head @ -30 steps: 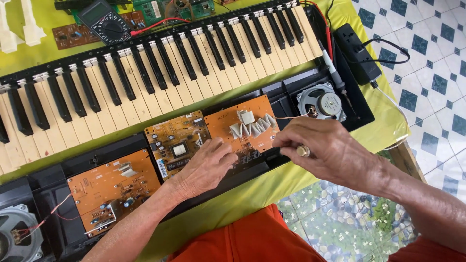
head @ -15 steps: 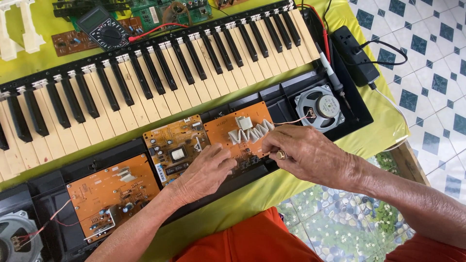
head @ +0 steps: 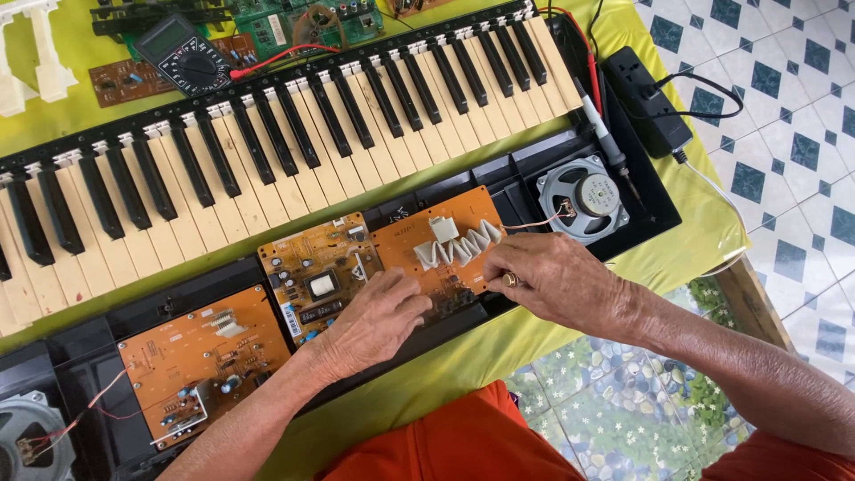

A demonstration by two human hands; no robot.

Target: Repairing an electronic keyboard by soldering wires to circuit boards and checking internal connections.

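Observation:
An opened electronic keyboard lies across a yellow-green cloth, its black and cream keys (head: 294, 151) above the black case (head: 525, 169). Two joined orange circuit boards (head: 405, 254) sit in the case, the right one bearing a white zigzag heat sink (head: 459, 242). My left hand (head: 374, 321) rests on the lower edge of these boards, fingers curled against them. My right hand (head: 552, 281), a ring on one finger, presses its fingertips on the right board just below the heat sink. Whether either hand pinches a part is hidden.
A third orange board (head: 200, 361) lies at the lower left beside a speaker (head: 27, 436). Another round speaker (head: 583, 196) sits at the right with a pen-like probe (head: 606, 138). A multimeter (head: 183, 55), green boards and a black adapter (head: 646, 98) lie beyond.
Both hands have slid slightly left and down along the orange boards; the view has shifted so the keyboard sits a little higher in frame.

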